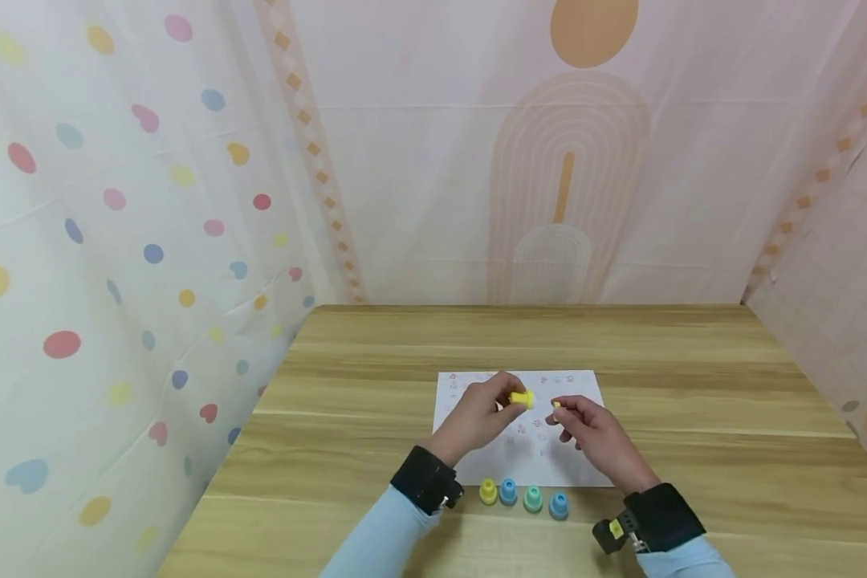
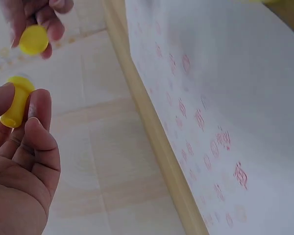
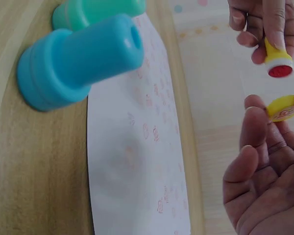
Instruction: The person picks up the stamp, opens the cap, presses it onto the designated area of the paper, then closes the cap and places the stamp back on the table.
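My left hand [image 1: 477, 415] pinches a yellow toy stamp [image 1: 522, 399] by its handle, above a white sheet of paper [image 1: 477, 470]. The stamp's round red printing face [image 3: 281, 71] shows in the right wrist view, uncovered and pointing toward the right hand. Between thumb and fingertips, my right hand [image 1: 601, 440] holds a small round yellow cap [image 3: 282, 108], with a picture on its top. A short gap separates the cap from the stamp. Scattered small prints, mostly red, mark the paper.
Along the paper's near edge stand a yellow stamp [image 1: 488, 492], a green stamp [image 1: 533, 499] and two blue ones, including a blue stamp [image 1: 559, 506] at the right end. The wooden table [image 1: 318, 449] meets patterned cloth [image 1: 419, 201] at the back.
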{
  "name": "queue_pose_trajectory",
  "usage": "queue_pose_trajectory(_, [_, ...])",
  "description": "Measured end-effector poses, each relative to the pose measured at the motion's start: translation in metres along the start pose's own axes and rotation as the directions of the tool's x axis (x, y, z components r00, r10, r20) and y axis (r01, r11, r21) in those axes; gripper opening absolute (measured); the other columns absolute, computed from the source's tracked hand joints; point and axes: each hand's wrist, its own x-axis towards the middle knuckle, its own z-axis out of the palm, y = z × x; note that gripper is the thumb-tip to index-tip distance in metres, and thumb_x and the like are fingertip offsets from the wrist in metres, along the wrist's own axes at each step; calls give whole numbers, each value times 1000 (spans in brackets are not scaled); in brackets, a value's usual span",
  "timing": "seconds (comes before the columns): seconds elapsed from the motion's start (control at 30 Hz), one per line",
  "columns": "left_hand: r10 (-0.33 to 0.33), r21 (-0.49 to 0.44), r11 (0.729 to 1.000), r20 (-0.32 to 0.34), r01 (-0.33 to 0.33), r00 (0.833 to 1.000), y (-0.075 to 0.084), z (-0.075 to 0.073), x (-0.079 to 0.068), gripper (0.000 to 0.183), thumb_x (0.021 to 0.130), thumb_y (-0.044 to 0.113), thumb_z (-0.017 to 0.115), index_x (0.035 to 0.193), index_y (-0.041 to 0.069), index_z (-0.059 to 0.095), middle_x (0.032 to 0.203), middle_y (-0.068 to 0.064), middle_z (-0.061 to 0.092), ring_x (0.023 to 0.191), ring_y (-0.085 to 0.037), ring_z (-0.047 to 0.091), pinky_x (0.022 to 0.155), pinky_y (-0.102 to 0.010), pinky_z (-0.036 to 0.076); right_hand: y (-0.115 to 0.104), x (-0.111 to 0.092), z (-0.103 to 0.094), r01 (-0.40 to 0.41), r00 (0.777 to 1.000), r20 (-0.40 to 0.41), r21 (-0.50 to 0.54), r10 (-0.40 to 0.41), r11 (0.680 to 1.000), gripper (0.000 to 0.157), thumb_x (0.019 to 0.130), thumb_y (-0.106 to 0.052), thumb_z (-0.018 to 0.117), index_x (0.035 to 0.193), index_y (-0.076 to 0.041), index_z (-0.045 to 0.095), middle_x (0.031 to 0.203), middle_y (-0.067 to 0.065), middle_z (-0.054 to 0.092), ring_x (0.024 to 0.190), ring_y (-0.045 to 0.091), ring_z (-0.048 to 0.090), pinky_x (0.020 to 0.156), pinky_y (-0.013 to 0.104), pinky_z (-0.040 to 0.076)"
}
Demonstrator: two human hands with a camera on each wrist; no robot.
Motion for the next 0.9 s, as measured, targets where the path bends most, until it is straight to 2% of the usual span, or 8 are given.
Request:
queue_pose_trajectory(0.13, [30,-5,1000,10,-29,1000,6,6,1,19,96,18,67,114,15,60,95,8,63,81,-9,54,67,-21,48,-3,-1,0,27,1000,-11,16,-27,1000,41,104,-31,52,135,-4,54,116,9,66,93,23,57,78,33,46])
queue_pose_trajectory(0.4, [52,2,999,43,-52,998,10,13,2,17,96,18,68,111,15,61,91,8,62,79,-8,53,69,-20,47,-5,-3,0,20,1000,3,37,-20,999,43,101,-34,57,134,-7,56,110,11,66,92,22,57,75,34,44])
queue_pose_trajectory(0.63, [82,52,995,70,-86,994,11,16,2,17,97,19,66,112,14,60,91,8,62,80,-7,53,71,-19,47,-4,-4,-1,35,999,12,21,-35,999,40,102,-33,57,132,-6,59,111,11,66,93,22,57,83,42,43])
queue_pose_trajectory(0.77, [78,52,995,102,-84,992,13,16,2,18,97,20,65,113,14,59,90,7,61,78,-7,54,71,-18,48,-4,-4,-2,34,999,1,-14,-34,999,39,102,-32,56,132,-8,61,112,7,65,95,22,56,85,43,42])
queue_pose_trajectory(0.9, [60,9,998,111,-61,992,14,16,3,17,97,17,64,112,14,58,89,6,62,75,-7,55,69,-18,49,-4,-4,-3,52,999,1,-26,-52,998,41,102,-34,56,133,-8,61,115,6,65,97,23,56,86,43,42])
